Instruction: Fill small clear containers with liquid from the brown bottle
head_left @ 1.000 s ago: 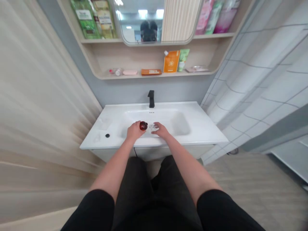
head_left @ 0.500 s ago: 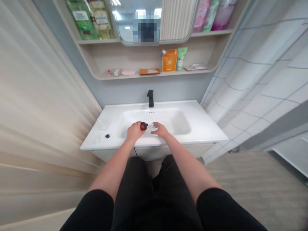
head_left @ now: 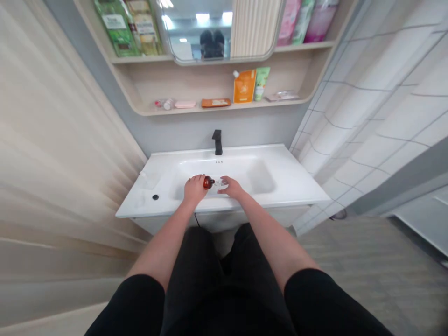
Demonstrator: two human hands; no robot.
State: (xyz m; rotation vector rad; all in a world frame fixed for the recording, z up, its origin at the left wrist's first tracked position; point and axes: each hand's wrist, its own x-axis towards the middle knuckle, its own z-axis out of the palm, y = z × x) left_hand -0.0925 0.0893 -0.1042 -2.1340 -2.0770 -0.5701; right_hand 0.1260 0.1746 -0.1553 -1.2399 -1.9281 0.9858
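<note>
Over the front of the white basin (head_left: 261,175), my left hand (head_left: 194,188) is wrapped round a small amber bottle (head_left: 208,182). The bottle is tipped with its dark neck pointing right. My right hand (head_left: 231,187) curls its fingers round a small clear cup (head_left: 220,183), whose exact shape is hard to make out. The bottle's neck is right beside the cup's mouth; whether they touch or liquid is flowing, I cannot tell. A round black cap (head_left: 155,197) lies on the counter left of the basin.
A black faucet (head_left: 217,142) rises behind the basin. Above, a shelf holds an orange pouch (head_left: 244,86), a green tube (head_left: 261,83), an orange packet (head_left: 215,102) and a pink soap-like bar (head_left: 185,104). A faint transparent item (head_left: 150,180) lies on the left counter. A curtain (head_left: 52,154) hangs left.
My view has shifted slightly. Both hands keep nearly the same pose, with the bottle's neck still beside the clear cup; the bottle looks slightly more level.
</note>
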